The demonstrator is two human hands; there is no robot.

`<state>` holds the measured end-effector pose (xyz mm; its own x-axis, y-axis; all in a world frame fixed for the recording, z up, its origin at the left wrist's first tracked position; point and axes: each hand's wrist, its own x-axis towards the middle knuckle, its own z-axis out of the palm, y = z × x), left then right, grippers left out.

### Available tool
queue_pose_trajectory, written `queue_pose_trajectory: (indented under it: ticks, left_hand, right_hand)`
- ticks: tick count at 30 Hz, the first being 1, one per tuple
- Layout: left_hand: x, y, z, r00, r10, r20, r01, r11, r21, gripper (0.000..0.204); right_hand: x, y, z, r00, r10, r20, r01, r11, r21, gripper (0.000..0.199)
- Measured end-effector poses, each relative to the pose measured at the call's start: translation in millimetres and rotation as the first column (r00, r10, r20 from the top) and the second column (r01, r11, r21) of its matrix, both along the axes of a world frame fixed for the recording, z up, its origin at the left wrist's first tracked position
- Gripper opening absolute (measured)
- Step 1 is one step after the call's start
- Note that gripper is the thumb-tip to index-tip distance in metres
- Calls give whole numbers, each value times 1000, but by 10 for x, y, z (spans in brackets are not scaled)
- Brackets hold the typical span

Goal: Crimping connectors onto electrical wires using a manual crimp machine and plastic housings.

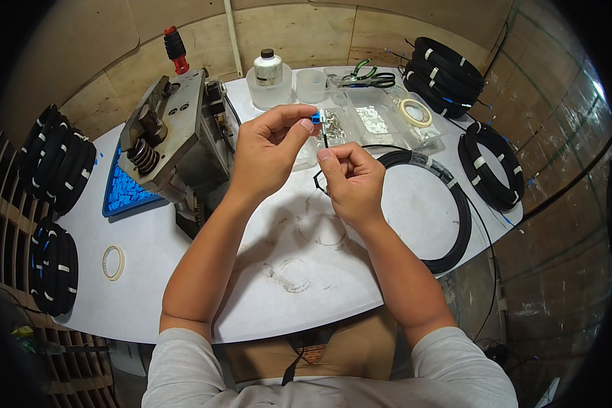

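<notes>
Between the thumb and forefinger of my left hand [265, 153] is a small blue plastic connector piece [315, 118], held up over the far part of the table. My right hand [352, 182] pinches a thin black cable [326, 141] just below it, its end pointing up toward the blue piece. Whether the two touch is too small to tell. A loop of the cable shows beside my right thumb. On the right, a large coil of black cable [461, 224] lies flat on the table, with a strand leading toward my right hand.
A metal press [183, 129] stands left, beside a blue tray [137, 209] of small blue parts. Clear boxes [374, 102] of small parts, a bottle [268, 68] and pliers [362, 68] sit at the back. Cable coils [58, 160] and another stack [445, 75] flank the table; a tape roll [113, 263] lies left.
</notes>
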<state>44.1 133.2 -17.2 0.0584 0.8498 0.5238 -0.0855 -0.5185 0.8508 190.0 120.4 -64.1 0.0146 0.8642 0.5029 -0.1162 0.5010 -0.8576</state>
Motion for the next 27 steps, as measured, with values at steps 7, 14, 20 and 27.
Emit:
queue_pose_trajectory:
  ticks: [7, 14, 20, 27]
  left_hand:
    - [1, -9, 15, 999, -4, 38, 5, 1000, -28, 20]
    - [-17, 14, 9, 998, -27, 58, 31, 998, -54, 21]
    - [-34, 16, 3, 977, -98, 187, 124, 983, -134, 32]
    - [-64, 42, 12, 971, -145, 190, 177, 970, -164, 33]
  right_hand:
    - [2, -3, -7, 1000, -10, 13, 10, 1000, -3, 14]
    - [-5, -9, 6, 1000, -1, 4, 1, 1000, -12, 14]
    - [-8, -24, 9, 1000, 8, -1, -8, 1000, -27, 13]
    - [5, -10, -2, 1000, -1, 17, 1, 1000, -15, 13]
